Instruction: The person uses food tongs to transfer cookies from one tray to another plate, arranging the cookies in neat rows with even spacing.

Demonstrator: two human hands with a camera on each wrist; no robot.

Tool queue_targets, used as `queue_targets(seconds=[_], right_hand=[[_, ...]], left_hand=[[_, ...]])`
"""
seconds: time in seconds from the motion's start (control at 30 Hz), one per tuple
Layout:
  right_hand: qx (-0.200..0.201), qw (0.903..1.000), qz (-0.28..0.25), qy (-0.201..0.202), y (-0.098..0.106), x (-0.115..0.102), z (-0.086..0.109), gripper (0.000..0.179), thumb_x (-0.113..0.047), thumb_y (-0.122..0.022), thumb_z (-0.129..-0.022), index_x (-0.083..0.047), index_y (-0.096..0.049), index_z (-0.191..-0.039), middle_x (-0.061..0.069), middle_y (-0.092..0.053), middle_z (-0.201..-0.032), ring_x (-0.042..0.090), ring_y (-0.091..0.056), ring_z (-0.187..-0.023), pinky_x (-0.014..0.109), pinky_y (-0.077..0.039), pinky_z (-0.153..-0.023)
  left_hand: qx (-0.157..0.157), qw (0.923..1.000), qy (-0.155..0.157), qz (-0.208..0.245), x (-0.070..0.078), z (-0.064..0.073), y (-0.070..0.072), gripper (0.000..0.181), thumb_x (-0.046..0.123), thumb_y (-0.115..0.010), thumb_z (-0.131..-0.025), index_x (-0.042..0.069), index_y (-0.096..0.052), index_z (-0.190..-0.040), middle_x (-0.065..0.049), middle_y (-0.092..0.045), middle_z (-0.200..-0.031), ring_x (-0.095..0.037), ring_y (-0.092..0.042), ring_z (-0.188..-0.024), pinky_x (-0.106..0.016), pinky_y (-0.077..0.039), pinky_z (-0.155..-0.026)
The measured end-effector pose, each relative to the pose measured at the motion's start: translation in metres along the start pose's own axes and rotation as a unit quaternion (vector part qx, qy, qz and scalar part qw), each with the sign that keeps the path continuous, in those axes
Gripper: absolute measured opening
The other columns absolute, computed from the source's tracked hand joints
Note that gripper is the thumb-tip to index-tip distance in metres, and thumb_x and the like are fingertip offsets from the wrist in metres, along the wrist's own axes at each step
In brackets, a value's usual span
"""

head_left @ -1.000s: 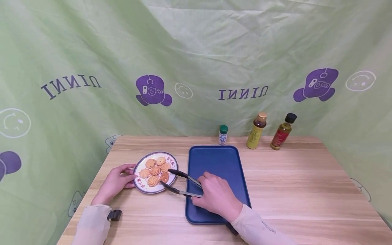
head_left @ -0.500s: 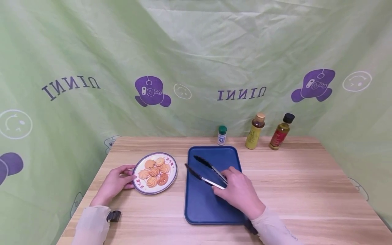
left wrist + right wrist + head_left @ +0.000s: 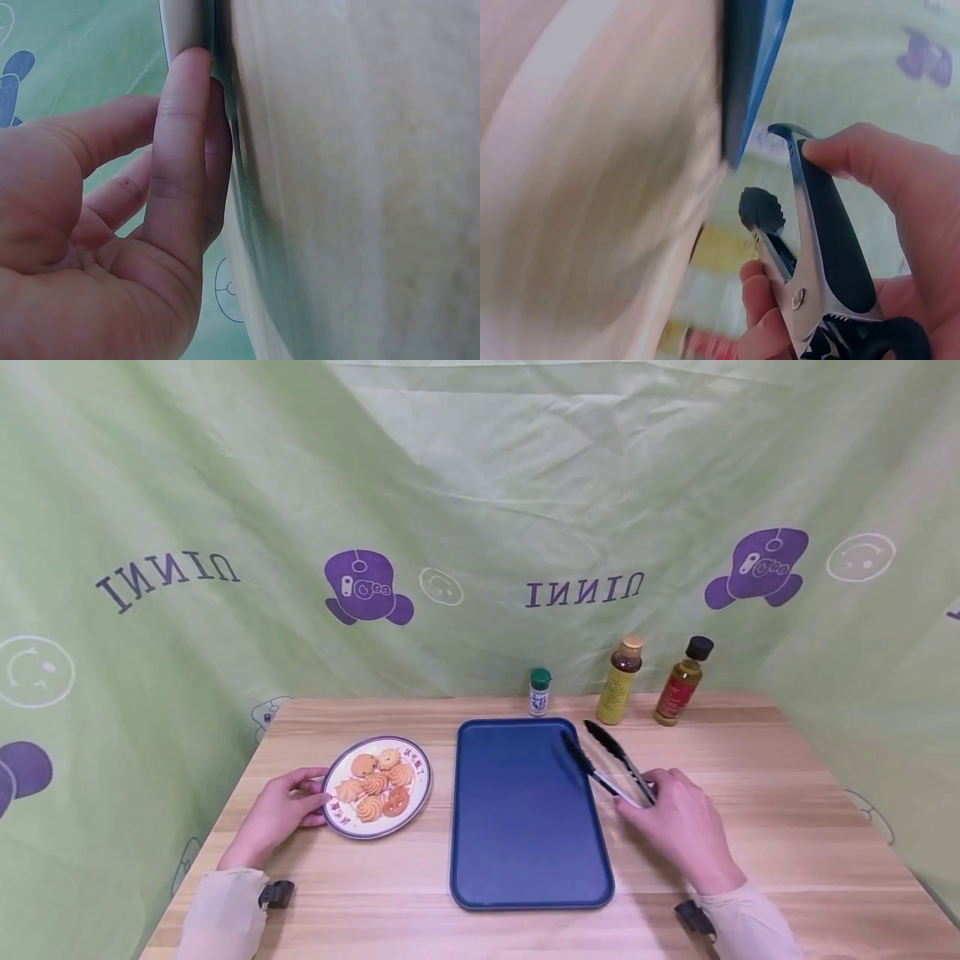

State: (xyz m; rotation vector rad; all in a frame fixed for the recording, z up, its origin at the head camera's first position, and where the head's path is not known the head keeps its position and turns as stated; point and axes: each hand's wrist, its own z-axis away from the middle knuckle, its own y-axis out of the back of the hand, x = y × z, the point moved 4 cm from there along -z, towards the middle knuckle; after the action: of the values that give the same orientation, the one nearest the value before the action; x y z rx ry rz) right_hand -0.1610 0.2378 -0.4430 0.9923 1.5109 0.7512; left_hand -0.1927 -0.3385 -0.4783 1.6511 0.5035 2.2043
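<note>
At the left of the table my left hand (image 3: 281,810) pinches the rim of a white oval plate (image 3: 347,817) with a blue edge and red characters. Several cookies (image 3: 375,783), some swirled, lie on that plate. In the left wrist view, fingers (image 3: 180,142) meet the plate's edge (image 3: 187,30) close over the tabletop. My right hand (image 3: 682,827) grips metal tongs (image 3: 633,768) with black tips, their arms spread apart and nothing between them. They point away from me over the right edge of a blue tray (image 3: 525,827). The right wrist view shows my thumb on the tongs' black handle (image 3: 840,240).
Behind the tray stand a small green-capped shaker (image 3: 539,693), a yellow-labelled bottle (image 3: 618,685) and a red-labelled bottle (image 3: 681,685) with a black cap. A green printed curtain (image 3: 480,510) hangs along the back of the wooden table (image 3: 772,793).
The tongs have come away from the cookies, passing over the tray to its right side in my right hand. My left hand has stayed at the plate.
</note>
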Motion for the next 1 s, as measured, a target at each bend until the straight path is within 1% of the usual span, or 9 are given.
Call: queue_targets(seconds=[0.17, 0.33, 0.47, 0.57, 0.67, 0.77, 0.83, 0.9, 1.0], right_hand=[[-0.018, 0.9988, 0.006, -0.046, 0.014, 0.033, -0.002, 0.073, -0.047, -0.086, -0.092, 0.013, -0.07, -0.131, 0.034, -0.072, -0.111, 0.041, -0.072, -0.086, 0.055, -0.063, -0.068], [-0.019, 0.9965, 0.017, -0.079, 0.021, 0.058, -0.001, 0.08, -0.051, -0.084, -0.094, 0.015, -0.066, -0.136, 0.04, -0.069, -0.116, 0.047, -0.072, -0.088, 0.05, -0.059, -0.063], [-0.015, 0.9951, 0.026, -0.094, 0.022, 0.069, -0.001, 0.084, -0.052, -0.082, -0.093, 0.016, -0.064, -0.138, 0.04, -0.068, -0.117, 0.049, -0.071, -0.087, 0.045, -0.056, -0.059], [-0.007, 0.9949, 0.031, -0.095, 0.023, 0.071, 0.0, 0.083, -0.051, -0.082, -0.093, 0.017, -0.064, -0.137, 0.039, -0.068, -0.113, 0.046, -0.07, -0.082, 0.042, -0.053, -0.055], [-0.002, 0.995, 0.036, -0.093, 0.023, 0.073, 0.001, 0.076, -0.05, -0.082, -0.094, 0.016, -0.067, -0.128, 0.036, -0.067, -0.103, 0.042, -0.066, -0.075, 0.04, -0.049, -0.052], [-0.003, 0.9949, 0.042, -0.091, 0.023, 0.073, 0.001, 0.063, -0.049, -0.082, -0.093, 0.011, -0.07, -0.11, 0.028, -0.065, -0.091, 0.037, -0.062, -0.07, 0.039, -0.045, -0.05], [-0.011, 0.9946, 0.046, -0.092, 0.023, 0.073, 0.001, 0.055, -0.049, -0.082, -0.092, 0.005, -0.067, -0.094, 0.022, -0.062, -0.084, 0.035, -0.06, -0.068, 0.039, -0.044, -0.05], [-0.021, 0.9939, 0.052, -0.095, 0.024, 0.073, 0.001, 0.052, -0.049, -0.082, -0.092, -0.002, -0.062, -0.084, 0.018, -0.061, -0.078, 0.033, -0.058, -0.066, 0.039, -0.043, -0.05], [-0.05, 0.9919, 0.057, -0.102, 0.023, 0.074, 0.001, 0.054, -0.052, -0.081, -0.093, -0.006, -0.056, -0.079, 0.016, -0.06, -0.075, 0.033, -0.058, -0.066, 0.041, -0.043, -0.05]], left_hand=[[0.004, 1.0, 0.0, -0.002, 0.0, 0.0, 0.001, 0.06, 0.0, -0.07, -0.107, -0.007, -0.048, -0.163, -0.021, -0.059, -0.129, -0.012, -0.072, -0.087, -0.028, -0.073, -0.076], [0.004, 1.0, -0.006, -0.004, 0.001, 0.0, 0.0, 0.059, -0.001, -0.07, -0.107, -0.008, -0.049, -0.162, -0.022, -0.06, -0.128, -0.013, -0.073, -0.086, -0.029, -0.073, -0.076], [0.004, 0.9999, -0.008, -0.008, 0.001, 0.001, -0.001, 0.059, -0.001, -0.07, -0.107, -0.009, -0.049, -0.161, -0.021, -0.06, -0.128, -0.012, -0.073, -0.085, -0.029, -0.073, -0.076], [0.006, 0.9999, -0.008, -0.009, 0.0, 0.0, -0.001, 0.059, 0.0, -0.07, -0.107, -0.008, -0.05, -0.161, -0.021, -0.06, -0.127, -0.012, -0.073, -0.085, -0.029, -0.073, -0.076], [0.005, 0.9999, -0.008, -0.011, 0.0, 0.0, -0.001, 0.059, 0.0, -0.07, -0.107, -0.008, -0.05, -0.161, -0.021, -0.06, -0.128, -0.013, -0.073, -0.086, -0.028, -0.073, -0.076], [0.004, 0.9999, -0.007, -0.013, 0.0, 0.0, -0.001, 0.059, 0.001, -0.07, -0.107, -0.008, -0.05, -0.162, -0.022, -0.06, -0.129, -0.013, -0.073, -0.087, -0.028, -0.073, -0.076], [0.004, 0.9999, -0.007, -0.014, 0.0, 0.0, -0.001, 0.058, 0.001, -0.07, -0.108, -0.007, -0.05, -0.162, -0.023, -0.06, -0.13, -0.013, -0.073, -0.088, -0.028, -0.073, -0.076], [0.005, 0.9998, -0.007, -0.017, 0.0, -0.001, -0.001, 0.058, 0.001, -0.07, -0.108, -0.007, -0.05, -0.162, -0.023, -0.06, -0.13, -0.013, -0.073, -0.088, -0.028, -0.073, -0.076], [0.006, 0.9998, -0.007, -0.019, 0.0, -0.001, -0.001, 0.058, 0.001, -0.07, -0.108, -0.007, -0.05, -0.162, -0.023, -0.06, -0.129, -0.013, -0.073, -0.087, -0.028, -0.073, -0.076]])
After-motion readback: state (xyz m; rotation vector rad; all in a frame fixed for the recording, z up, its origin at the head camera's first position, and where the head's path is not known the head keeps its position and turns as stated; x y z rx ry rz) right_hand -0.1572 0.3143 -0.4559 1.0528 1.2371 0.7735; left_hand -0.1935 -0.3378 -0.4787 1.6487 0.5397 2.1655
